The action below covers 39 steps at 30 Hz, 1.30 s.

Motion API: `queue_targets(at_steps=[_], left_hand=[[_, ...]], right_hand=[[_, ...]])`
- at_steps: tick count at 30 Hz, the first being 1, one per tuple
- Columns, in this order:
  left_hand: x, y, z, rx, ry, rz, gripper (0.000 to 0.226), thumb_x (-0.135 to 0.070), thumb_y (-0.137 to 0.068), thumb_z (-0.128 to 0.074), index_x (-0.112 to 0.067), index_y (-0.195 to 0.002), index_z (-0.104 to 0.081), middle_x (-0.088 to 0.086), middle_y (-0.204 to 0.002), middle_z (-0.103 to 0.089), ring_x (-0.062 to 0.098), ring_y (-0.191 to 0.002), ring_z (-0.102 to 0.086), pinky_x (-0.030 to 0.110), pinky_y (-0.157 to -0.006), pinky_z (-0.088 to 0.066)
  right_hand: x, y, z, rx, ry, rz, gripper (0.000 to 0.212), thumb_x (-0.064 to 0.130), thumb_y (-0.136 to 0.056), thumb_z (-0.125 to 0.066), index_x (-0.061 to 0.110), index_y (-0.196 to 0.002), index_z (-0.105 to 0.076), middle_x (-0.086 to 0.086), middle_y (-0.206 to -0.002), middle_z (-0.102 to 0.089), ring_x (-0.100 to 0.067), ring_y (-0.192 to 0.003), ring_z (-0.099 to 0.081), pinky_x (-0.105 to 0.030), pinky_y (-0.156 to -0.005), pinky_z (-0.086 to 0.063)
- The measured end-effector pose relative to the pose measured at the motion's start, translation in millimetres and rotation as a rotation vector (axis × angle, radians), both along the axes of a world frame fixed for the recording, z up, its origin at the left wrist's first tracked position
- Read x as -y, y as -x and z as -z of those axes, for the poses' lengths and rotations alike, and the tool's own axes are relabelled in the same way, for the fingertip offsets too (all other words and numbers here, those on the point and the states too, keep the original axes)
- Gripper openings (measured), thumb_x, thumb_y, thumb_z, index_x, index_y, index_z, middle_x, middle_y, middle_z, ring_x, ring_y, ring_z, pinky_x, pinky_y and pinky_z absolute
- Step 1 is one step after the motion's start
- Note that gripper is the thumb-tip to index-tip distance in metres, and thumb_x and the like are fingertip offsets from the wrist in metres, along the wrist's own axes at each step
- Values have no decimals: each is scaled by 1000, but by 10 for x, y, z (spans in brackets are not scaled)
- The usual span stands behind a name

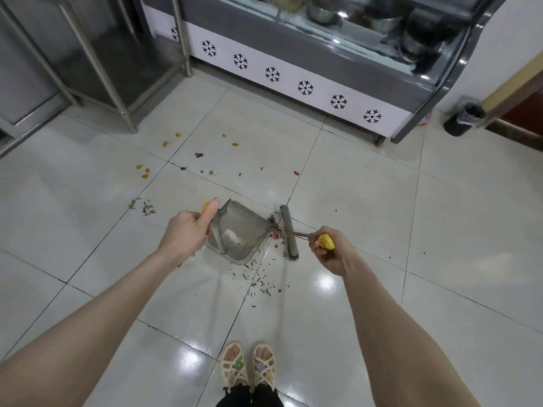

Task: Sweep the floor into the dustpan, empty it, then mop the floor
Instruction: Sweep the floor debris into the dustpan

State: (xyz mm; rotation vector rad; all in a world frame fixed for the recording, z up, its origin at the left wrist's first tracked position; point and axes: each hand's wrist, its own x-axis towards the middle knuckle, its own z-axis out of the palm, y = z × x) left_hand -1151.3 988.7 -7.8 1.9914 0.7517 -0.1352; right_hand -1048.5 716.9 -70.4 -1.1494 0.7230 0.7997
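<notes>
Now the right grip [332, 251], closed round the broom [289, 235], holds its head parallel beside the dustpan [244, 221] mouth, debris [275, 230] between; the left grip [188, 230] clasps the dustpan's handle.

Open tile floor [367, 207] all around; the display fridge [293, 83] and steel table legs [126, 113] block the far side.

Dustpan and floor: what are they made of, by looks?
Grey scoop-shaped dustpan: probably matte plastic, dull and seemingly slightly translucent; thin metal not excluded. Pale square-tiled floor: likely glazed ceramic, glossy, with sharp lamp reflections and dark grout lines.
</notes>
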Motion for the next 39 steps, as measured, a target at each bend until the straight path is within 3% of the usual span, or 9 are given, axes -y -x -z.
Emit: queue_targets(at_steps=[11, 18, 25, 31, 39], left_hand=[[132, 461, -244, 28, -7, -149, 67, -60, -91, -41, -4, -57, -54, 4, -46, -48, 24, -42, -44, 25, -45, -38], [456, 978, -264, 10, -14, -327, 71, -66, -89, -39, -3, -61, -55, 12, -53, -51, 25, -46, -46, 26, -49, -41], [695, 1518, -298, 16, 0, -542, 65, -60, -91, -41, -4, -59, -54, 10, -52, -49, 23, -43, -42, 24, -44, -35], [657, 2018, -293, 6, 4, -683, 66, -61, -91, -41, -5, -59, -53, 11, -52, -48, 24, -43, -43, 25, -44, -36], [532, 2659, -291, 1, -24, -808, 66, -60, -92, -40, -4, -59, -53, 12, -51, -48, 23, -43, -42, 24, -44, -36]], right_hand=[[22, -44, -369, 75, 0, -230, 11, 3, -81, -50, 10, -75, -43, -10, -68, -43, -11, -40, -45, -16, -29, -28], [57, 46, -501, 96, -84, -428, 18, 5, -84, -54, 13, -76, -40, -7, -69, -38, -9, -40, -44, -15, -29, -29], [-107, 269, -542, 101, -90, -565, 12, 3, -83, -56, 8, -84, -45, -8, -69, -47, -10, -45, -47, -15, -31, -31], [-430, 519, -538, 66, -120, -672, 13, 3, -83, -55, 8, -86, -44, -7, -67, -42, -9, -42, -45, -14, -32, -29], [-810, 996, -511, -19, -185, -682, 24, 3, -83, -58, 4, -102, -43, -11, -69, -44, -11, -39, -48, -14, -32, -31]])
